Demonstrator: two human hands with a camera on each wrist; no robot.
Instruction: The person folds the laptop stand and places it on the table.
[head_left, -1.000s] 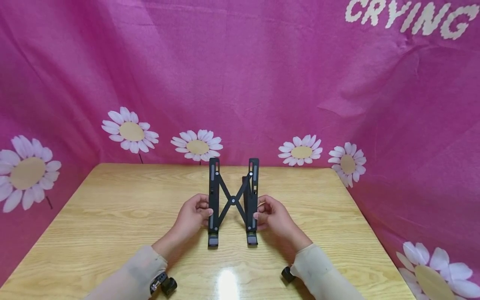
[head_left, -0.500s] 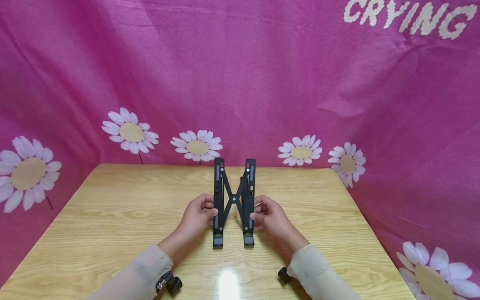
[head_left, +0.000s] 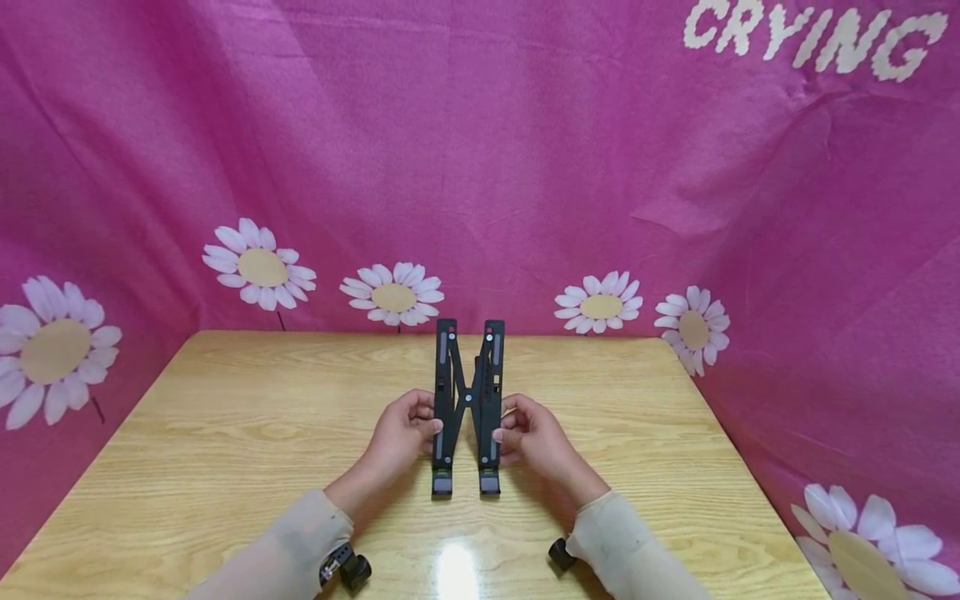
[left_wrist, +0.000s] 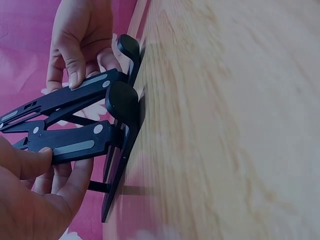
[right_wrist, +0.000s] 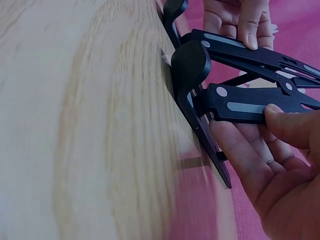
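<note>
A black folding laptop stand (head_left: 489, 417) stands on the table in the head view, its two long rails close together and joined by narrow crossed bars. Grey strips line the rails, and a hooked lip sits at each near end. My left hand (head_left: 402, 427) grips the left rail, thumb on top and fingers beneath. On the other side my right hand (head_left: 537, 435) pinches the right rail the same way. In the left wrist view the left thumb presses beside the grey strip of the stand (left_wrist: 75, 145). The right wrist view shows the stand's rounded lip (right_wrist: 190, 65) near the tabletop.
The wooden table (head_left: 247, 417) spreads out around the stand. Behind it and at both sides hangs a pink cloth (head_left: 480, 167) printed with daisies and white letters. Small black devices (head_left: 356, 573) are worn at both wrists.
Both hands have moved inward, bringing the stand's two rails closer together. The crossed bars have narrowed between them. Both hands have kept their hold.
</note>
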